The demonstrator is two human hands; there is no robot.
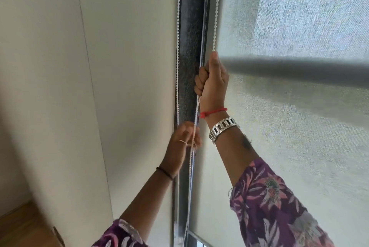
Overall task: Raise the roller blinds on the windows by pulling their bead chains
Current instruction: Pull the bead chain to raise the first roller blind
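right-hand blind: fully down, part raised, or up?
Part raised. The blind's bottom bar hangs above a strip of bare glass at the frame's lower edge; fabric covers everything above.

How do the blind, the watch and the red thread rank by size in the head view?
Largest to smallest as they look:
1. blind
2. watch
3. red thread
The watch and thread sit on the same wrist, so nearness hardly skews them.

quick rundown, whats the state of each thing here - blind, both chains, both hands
roller blind: nearly fully down, bottom edge low in view
right bead chain: taut, gripped by both hands
left bead chain: hanging free, untouched
right hand: fist gripping the chain, higher up
left hand: holds the same chain lower down, blurred
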